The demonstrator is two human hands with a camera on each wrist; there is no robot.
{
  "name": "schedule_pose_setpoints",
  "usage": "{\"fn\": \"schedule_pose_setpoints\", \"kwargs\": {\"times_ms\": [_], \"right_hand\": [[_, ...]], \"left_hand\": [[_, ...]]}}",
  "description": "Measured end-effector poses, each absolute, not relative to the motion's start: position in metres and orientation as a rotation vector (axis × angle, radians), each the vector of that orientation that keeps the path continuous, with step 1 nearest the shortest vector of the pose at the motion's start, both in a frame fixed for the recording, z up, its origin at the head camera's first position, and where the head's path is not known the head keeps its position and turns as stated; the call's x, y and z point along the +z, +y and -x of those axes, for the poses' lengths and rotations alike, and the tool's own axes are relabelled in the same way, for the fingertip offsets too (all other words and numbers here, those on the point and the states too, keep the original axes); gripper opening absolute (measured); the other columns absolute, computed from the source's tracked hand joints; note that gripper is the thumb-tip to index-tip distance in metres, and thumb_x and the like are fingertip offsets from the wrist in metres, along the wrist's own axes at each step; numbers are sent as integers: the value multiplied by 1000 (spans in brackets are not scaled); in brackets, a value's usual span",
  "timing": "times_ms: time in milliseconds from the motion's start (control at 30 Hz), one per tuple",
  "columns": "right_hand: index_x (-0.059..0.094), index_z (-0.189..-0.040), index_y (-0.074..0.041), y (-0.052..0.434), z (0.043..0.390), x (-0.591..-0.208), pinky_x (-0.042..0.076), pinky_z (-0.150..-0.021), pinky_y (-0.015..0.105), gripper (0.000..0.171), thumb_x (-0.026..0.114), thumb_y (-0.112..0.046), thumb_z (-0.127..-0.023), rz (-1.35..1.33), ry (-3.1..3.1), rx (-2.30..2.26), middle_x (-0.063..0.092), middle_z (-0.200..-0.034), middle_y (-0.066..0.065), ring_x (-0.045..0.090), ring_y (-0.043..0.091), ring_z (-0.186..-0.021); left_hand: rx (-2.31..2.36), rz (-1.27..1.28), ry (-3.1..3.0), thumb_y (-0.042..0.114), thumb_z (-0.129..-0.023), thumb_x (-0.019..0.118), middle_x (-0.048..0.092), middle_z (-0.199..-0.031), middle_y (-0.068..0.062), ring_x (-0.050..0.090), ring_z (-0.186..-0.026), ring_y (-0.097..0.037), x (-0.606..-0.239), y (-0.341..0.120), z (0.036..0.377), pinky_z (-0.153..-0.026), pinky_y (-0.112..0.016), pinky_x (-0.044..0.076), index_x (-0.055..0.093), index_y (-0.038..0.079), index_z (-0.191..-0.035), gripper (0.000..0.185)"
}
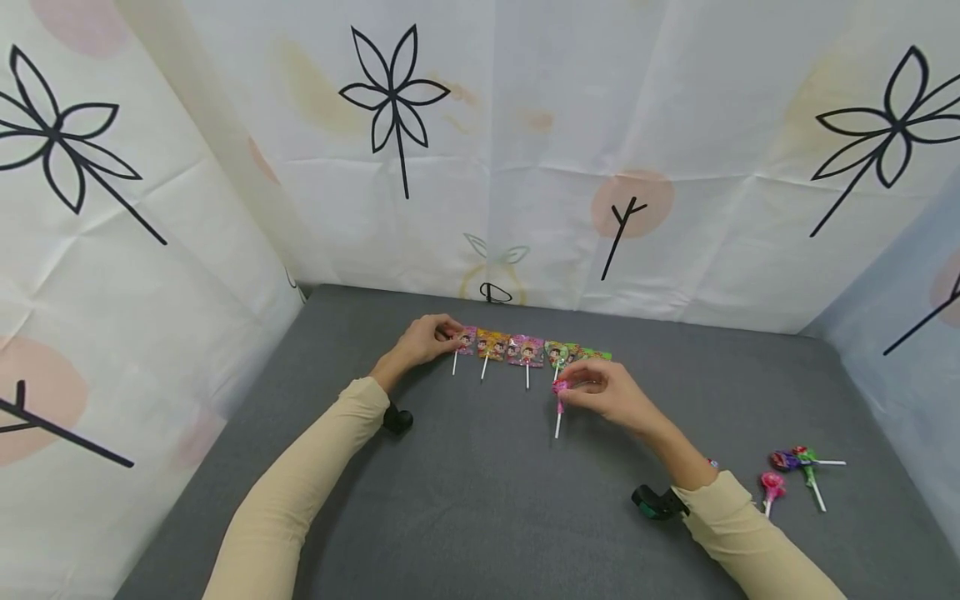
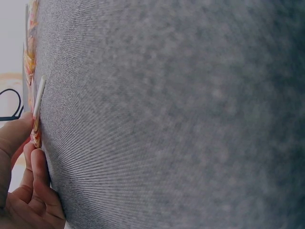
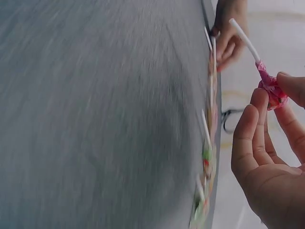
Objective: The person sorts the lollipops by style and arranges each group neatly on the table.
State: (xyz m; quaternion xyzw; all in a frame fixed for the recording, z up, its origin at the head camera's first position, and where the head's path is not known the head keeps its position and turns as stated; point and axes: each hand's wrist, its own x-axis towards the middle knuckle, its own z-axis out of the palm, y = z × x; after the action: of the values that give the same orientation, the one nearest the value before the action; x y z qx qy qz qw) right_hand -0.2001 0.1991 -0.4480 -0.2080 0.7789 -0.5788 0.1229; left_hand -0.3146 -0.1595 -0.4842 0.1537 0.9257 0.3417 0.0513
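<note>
Toward the back of the grey table, flat-wrapped lollipops lie in a row, sticks toward the person. My left hand [image 1: 427, 338] is at the row's left end and pinches the leftmost pink-wrapped lollipop [image 1: 467, 339] between thumb and fingers; its white stick [image 2: 40, 95] shows in the left wrist view. Beside it are an orange-wrapped lollipop [image 1: 492, 343] and another pink-wrapped one [image 1: 526, 349]. My right hand [image 1: 611, 393] pinches a round pink lollipop [image 3: 271, 90] by its head, stick free. Behind that hand, green-wrapped lollipops [image 1: 557, 353] are partly hidden at the row's right end.
On the right of the table [image 1: 495, 500], near the right forearm, lie a purple lollipop [image 1: 784, 460], a green one [image 1: 809, 472] and a pink one [image 1: 772, 483]. A patterned white cloth [image 1: 540, 150] stands along the table's back and sides.
</note>
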Motion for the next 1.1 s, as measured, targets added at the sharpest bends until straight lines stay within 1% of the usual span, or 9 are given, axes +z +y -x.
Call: {"fn": "schedule_pose_setpoints", "kwargs": {"times_ms": [100,233,300,433,700,800,967,1100], "right_hand": [[67,-119,2,182,200,-449,55,-83,41,29,76,-9,-93,617,2248,-1699,67,-115,18,69,30,-100],[68,-116,3,160,201,-454,55,-81,39,26,76,-5,-93,671,2188,-1749,68,-111,17,70,31,-96],[69,-115,3,150,202,-456,55,-79,36,25,76,-4,-92,697,2165,-1767,69,-109,17,70,31,-94],[69,-115,3,131,202,-459,55,-77,34,23,75,-4,-93,724,2136,-1778,69,-108,17,69,31,-94],[69,-114,4,96,201,-465,55,-78,39,23,74,-7,-95,712,2135,-1789,70,-107,17,71,31,-93],[68,-115,6,83,201,-468,54,-77,39,24,74,-6,-95,696,2126,-1802,70,-107,17,71,30,-92],[67,-115,9,61,199,-473,55,-75,33,26,74,-3,-93,711,2102,-1825,69,-109,22,71,32,-92],[70,-111,9,47,198,-479,54,-70,29,23,76,-2,-92,683,2125,-1826,71,-105,20,72,29,-88]], "left_hand": [[1040,-464,2818,23,-97,74,67,-113,-7,66,-96,-22,-484,-159,315,-83,-43,52,71,10,-124,31],[1035,-464,2813,23,-97,74,67,-113,-7,66,-96,-22,-483,-159,314,-82,-43,52,71,10,-125,31],[1036,-466,2810,23,-97,74,67,-113,-7,66,-96,-21,-483,-160,314,-82,-43,52,71,10,-125,32],[1042,-475,2815,23,-96,75,67,-111,-7,66,-95,-21,-482,-160,315,-82,-43,52,71,9,-125,32],[1041,-467,2818,24,-96,75,68,-109,-6,66,-94,-21,-482,-159,317,-81,-42,52,72,9,-124,32],[1050,-477,2820,22,-96,75,68,-109,-7,67,-94,-22,-481,-159,315,-82,-43,52,71,8,-124,32],[1054,-484,2829,20,-96,76,69,-107,-8,67,-94,-23,-479,-158,312,-82,-43,53,72,7,-123,31],[1053,-488,2834,21,-96,76,70,-108,-8,68,-94,-23,-479,-158,311,-82,-43,53,72,7,-123,31]]}}
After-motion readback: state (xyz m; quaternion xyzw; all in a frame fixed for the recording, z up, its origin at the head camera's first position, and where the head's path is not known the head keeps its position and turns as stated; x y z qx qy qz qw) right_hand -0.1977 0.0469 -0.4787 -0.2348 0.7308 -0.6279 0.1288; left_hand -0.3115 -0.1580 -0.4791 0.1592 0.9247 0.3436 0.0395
